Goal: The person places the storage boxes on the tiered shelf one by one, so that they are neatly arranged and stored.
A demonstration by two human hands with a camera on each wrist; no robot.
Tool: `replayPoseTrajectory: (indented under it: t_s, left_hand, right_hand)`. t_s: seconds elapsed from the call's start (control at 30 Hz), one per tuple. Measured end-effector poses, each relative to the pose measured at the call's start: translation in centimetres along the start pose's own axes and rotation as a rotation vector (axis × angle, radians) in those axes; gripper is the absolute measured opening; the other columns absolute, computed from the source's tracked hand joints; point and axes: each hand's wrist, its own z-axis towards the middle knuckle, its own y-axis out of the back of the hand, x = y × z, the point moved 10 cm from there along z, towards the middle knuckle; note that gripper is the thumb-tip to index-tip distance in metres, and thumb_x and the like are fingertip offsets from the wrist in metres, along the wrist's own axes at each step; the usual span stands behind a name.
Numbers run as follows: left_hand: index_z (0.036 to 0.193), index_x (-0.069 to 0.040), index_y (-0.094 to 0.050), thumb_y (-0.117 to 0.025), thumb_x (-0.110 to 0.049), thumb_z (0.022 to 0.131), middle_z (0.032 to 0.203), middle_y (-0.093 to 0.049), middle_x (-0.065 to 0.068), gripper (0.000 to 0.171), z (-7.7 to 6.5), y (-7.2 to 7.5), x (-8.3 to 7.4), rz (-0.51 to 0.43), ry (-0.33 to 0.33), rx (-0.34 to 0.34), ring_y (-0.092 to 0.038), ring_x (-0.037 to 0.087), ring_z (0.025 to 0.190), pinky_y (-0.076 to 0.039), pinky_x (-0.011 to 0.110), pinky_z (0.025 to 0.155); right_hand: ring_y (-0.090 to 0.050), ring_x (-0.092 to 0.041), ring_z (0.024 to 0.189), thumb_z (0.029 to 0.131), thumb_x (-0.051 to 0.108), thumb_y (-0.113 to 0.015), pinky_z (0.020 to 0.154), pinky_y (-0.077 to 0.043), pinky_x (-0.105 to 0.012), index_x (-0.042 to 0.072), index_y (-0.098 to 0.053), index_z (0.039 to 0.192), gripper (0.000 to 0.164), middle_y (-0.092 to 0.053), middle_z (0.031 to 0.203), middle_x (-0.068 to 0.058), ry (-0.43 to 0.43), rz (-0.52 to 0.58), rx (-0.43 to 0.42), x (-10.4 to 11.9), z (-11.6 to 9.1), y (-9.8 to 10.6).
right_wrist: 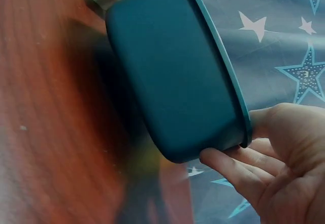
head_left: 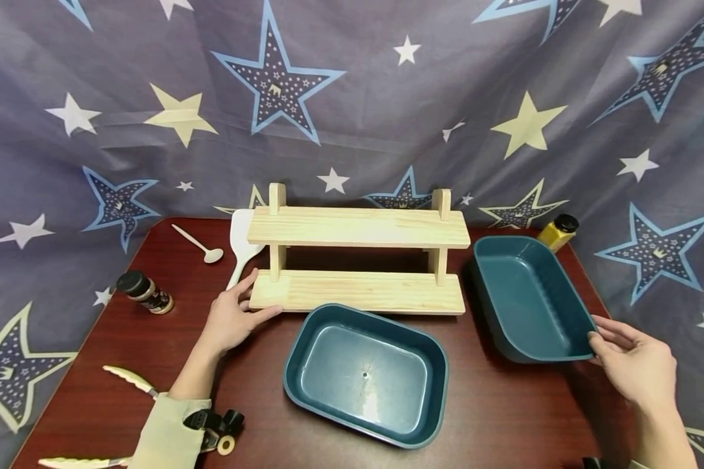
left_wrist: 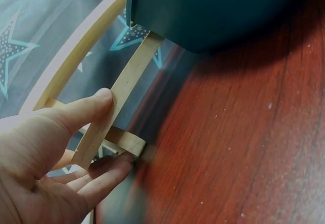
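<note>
At the back of the worktop (head_left: 504,417), the left hand (head_left: 230,319) pinches the lower shelf (head_left: 358,291) of a wooden rack (head_left: 358,225); to its right, the right hand (head_left: 638,365) grips a teal bin (head_left: 525,293) by its rim; another bin (head_left: 352,378) sits in front.

shelf (head_left: 358,288) — behind one bin (head_left: 340,374), left of another bin (head_left: 522,286)
</note>
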Motion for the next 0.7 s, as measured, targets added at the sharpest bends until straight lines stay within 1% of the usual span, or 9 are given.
replayPoseTrajectory:
  t_s: [0.17, 0.33, 0.5, 0.6, 0.7]
  left_hand:
    - [0.166, -0.004, -0.034, -0.091, -0.024, 0.086, 0.162, -0.049, 0.025, 0.100, 0.1, 0.0, 0.0, -0.006, -0.004, -0.008, -0.072, 0.039, 0.123, -0.051, 0.008, 0.078]
    - [0.166, -0.004, -0.033, -0.091, -0.023, 0.087, 0.162, -0.049, 0.025, 0.100, 0.0, 0.0, -0.1, -0.001, -0.006, -0.005, -0.072, 0.039, 0.123, -0.051, 0.008, 0.078]
    - [0.166, -0.003, -0.034, -0.091, -0.024, 0.087, 0.160, -0.050, 0.026, 0.099, -0.1, 0.1, -0.3, -0.019, -0.011, -0.006, -0.072, 0.040, 0.122, -0.052, 0.010, 0.079]
    - [0.166, -0.003, -0.034, -0.091, -0.024, 0.087, 0.159, -0.051, 0.027, 0.100, -0.1, 0.1, -0.4, -0.034, -0.011, -0.005, -0.072, 0.040, 0.121, -0.052, 0.010, 0.078]
    - [0.166, -0.002, -0.033, -0.091, -0.024, 0.087, 0.159, -0.051, 0.027, 0.100, 0.0, 0.1, -0.4, -0.043, -0.010, -0.002, -0.073, 0.040, 0.121, -0.051, 0.009, 0.078]
  right_hand:
    - [-0.065, 0.012, 0.053, 0.100, 0.014, -0.068, 0.050, -0.055, -0.020, -0.008, -0.066, 0.138, 0.044, -0.047, 0.072, 0.053, -0.016, -0.052, -0.050, 0.4, 0.5, 1.0]
    - [-0.063, 0.013, 0.053, 0.100, 0.013, -0.068, 0.049, -0.054, -0.018, -0.008, -0.065, 0.139, 0.045, -0.046, 0.070, 0.053, -0.049, -0.040, -0.073, 0.5, 0.8, 1.7]
    - [-0.060, 0.015, 0.052, 0.101, 0.015, -0.067, 0.049, -0.052, -0.014, -0.007, -0.064, 0.141, 0.046, -0.045, 0.071, 0.054, -0.041, -0.053, -0.070, 1.4, 1.0, 2.3]
    - [-0.061, 0.014, 0.051, 0.100, 0.014, -0.067, 0.049, -0.051, -0.014, -0.008, -0.064, 0.141, 0.047, -0.046, 0.071, 0.055, -0.028, -0.043, -0.065, 2.0, 1.1, 2.6]
    - [-0.062, 0.012, 0.051, 0.099, 0.010, -0.068, 0.049, -0.051, -0.013, -0.006, -0.065, 0.141, 0.045, -0.052, 0.072, 0.052, -0.045, 0.011, -0.074, 2.2, 1.2, 3.0]
